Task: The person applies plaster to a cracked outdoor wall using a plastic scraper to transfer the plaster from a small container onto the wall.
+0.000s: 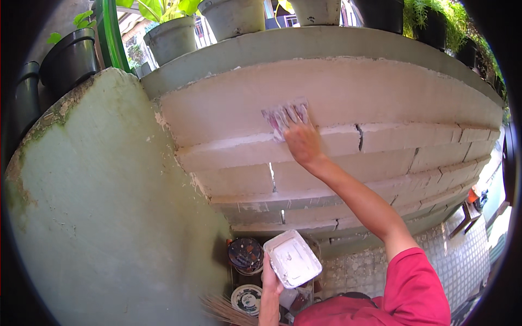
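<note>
My right hand [303, 142] reaches up to the block wall [217, 114], its fingers wrapped round a wide, flat putty spreader [284, 112] smeared with white and stained purplish. The spreader lies against the smooth upper part of the wall, just above a ledge with a white streak along it. Motion blurs the tool and fingers a little. Low in front of me, my left hand [270, 278] grips the side of a white rectangular tub [316, 268], tilted so its inside shows white paste coating the bottom and walls.
Potted plants [234, 19] stand along the wall's top. A pale green side wall [109, 190] rises at left. Below are a dark paint-spattered bucket [244, 254], a round white-rimmed container [247, 299] and thin sticks [225, 312]. Tiled floor [370, 271] and a small wooden stool [468, 214] lie right.
</note>
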Action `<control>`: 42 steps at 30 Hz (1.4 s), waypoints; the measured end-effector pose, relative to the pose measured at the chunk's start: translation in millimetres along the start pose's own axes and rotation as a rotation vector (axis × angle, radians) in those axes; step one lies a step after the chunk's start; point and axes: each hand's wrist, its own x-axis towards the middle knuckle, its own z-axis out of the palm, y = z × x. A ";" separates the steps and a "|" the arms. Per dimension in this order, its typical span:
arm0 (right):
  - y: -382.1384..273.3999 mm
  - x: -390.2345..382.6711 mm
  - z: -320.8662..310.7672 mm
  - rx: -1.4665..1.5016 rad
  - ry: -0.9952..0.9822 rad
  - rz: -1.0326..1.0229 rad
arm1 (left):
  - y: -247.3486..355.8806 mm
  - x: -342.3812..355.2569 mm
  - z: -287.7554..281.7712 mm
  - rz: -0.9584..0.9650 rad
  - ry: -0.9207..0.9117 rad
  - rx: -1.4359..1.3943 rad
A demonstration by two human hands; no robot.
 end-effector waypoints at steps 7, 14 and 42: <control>19.6 36.4 -46.0 0.178 -0.340 0.057 | 13.0 4.1 11.6 0.041 0.011 -0.005; 17.7 63.0 -12.1 0.091 -0.069 0.003 | -8.2 -6.6 12.8 0.023 0.067 0.040; -2.0 49.4 -5.2 0.197 -0.101 -0.070 | -23.6 19.4 0.3 -0.003 0.075 0.003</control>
